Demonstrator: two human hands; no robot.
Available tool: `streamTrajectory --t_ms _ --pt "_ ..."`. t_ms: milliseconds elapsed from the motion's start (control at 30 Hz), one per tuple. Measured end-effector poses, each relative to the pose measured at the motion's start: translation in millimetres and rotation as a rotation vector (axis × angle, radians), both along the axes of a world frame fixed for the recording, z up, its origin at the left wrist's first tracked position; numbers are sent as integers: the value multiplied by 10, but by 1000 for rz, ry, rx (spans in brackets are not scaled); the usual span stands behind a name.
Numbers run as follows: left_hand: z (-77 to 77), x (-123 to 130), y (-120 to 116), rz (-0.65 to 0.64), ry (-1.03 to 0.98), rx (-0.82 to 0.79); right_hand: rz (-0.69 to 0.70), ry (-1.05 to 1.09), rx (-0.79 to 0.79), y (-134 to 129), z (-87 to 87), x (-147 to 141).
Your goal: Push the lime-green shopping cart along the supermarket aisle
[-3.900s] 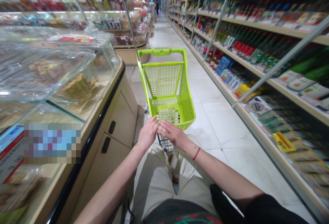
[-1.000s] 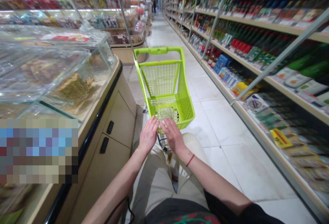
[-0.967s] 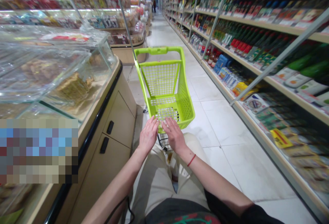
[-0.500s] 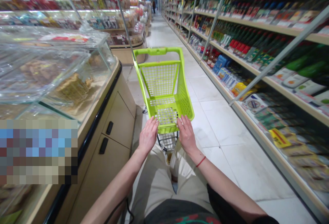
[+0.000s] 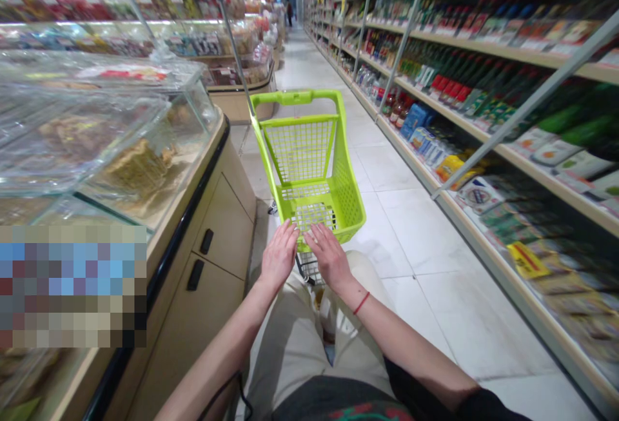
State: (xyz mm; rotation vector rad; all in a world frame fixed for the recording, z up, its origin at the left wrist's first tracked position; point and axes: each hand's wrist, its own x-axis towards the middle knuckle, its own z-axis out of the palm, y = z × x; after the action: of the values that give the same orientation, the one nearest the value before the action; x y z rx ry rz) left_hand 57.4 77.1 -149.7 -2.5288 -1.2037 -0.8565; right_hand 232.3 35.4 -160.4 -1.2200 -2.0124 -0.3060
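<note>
A bright green shopping cart (image 5: 355,205) stands in front of my legs, with an openwork basket and a raised handle at its far end. Over the left part of its near rim, my left hand (image 5: 280,254) is closed, its fingers pointing forward; its thumb is hard to see. My right hand (image 5: 329,256) lies close beside it at the same rim, with fingers stretched out and slightly apart. A red cord bracelet (image 5: 362,303) circles my right wrist. The basket floor shows no goods, and the underside of both hands is hidden.
Along the left runs a display counter (image 5: 203,292) with clear-lidded food bins. Shelves (image 5: 483,131) of bottles and packets line the right side. A thin pole (image 5: 236,53) rises at the cart's left. Pale floor tiles (image 5: 396,215) lead down the aisle to a distant person (image 5: 289,13).
My right hand has shifted left along the near rim, closer to my left hand. My left hand and the cart are nearly where they were.
</note>
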Motion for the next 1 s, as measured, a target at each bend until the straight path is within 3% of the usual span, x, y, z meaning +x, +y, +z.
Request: streamTrajectory --t_ms 167,267,567,667,1000 --pt "17 -8 9 -10 -9 0 -75 18 -1 -25 -57 344" --pt "1 -4 13 -9 -27 -4 -99 54 1 -18 -95 388" --pt "-1 2 7 -11 -45 16 -14 23 -28 51 -68 -199" --pt "7 0 4 -16 -37 18 -11 -1 -17 58 -45 -250" --pt "37 -24 5 -32 -35 -17 -63 -20 -11 -12 -19 404"
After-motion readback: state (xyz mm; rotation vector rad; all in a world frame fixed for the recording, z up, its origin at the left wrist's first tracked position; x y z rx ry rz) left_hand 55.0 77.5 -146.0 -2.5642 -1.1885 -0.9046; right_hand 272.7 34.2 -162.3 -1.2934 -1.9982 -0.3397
